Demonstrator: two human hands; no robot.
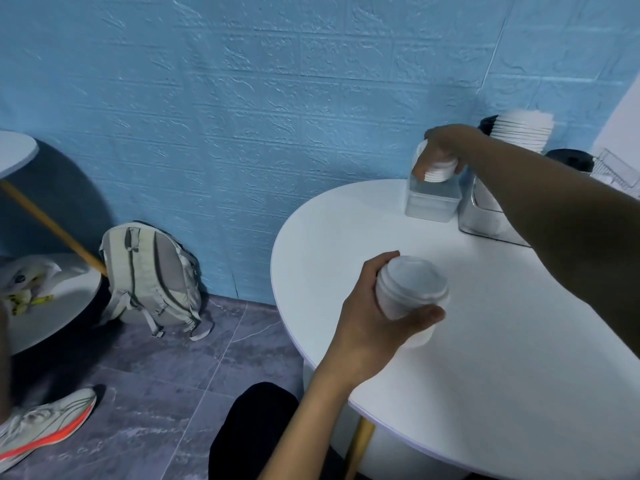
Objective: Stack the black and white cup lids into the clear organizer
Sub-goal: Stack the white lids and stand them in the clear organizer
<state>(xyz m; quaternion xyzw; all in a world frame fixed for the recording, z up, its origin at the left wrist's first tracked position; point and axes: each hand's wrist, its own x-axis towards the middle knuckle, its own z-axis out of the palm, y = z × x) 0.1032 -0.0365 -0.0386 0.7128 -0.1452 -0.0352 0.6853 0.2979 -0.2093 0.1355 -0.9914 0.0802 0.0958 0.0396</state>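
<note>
From the head camera I look down on a round white table [485,341], and I place everything against it. My left hand [377,320] hangs over the table's near-left part, its fingers and thumb curled round a stack of white lids [410,289]; the thumb lies across the stack's lower front, and the stack tilts a little toward me. My right hand [441,150] reaches to the table's far edge, by the blue wall [242,98], and its fingers are wrapped from above round a smaller stack of white lids [439,171]. That smaller stack sits at the mouth of the clear organizer [433,199], which stands upright on the table's far side; I cannot tell whether the lids are already resting inside it. Just to the right of the organizer, half hidden by my right forearm, stands a second clear bin [485,220]. Beyond that, at the table's far-right rim, a tall pile of white lids [523,133] leans with a few black lids [488,124] against it, and another black lid [569,161] lies beside a wire rack [616,168]. On the floor left of the table a pale backpack [152,275] leans against the wall, and a shoe [45,424] shows at the lower left.
</note>
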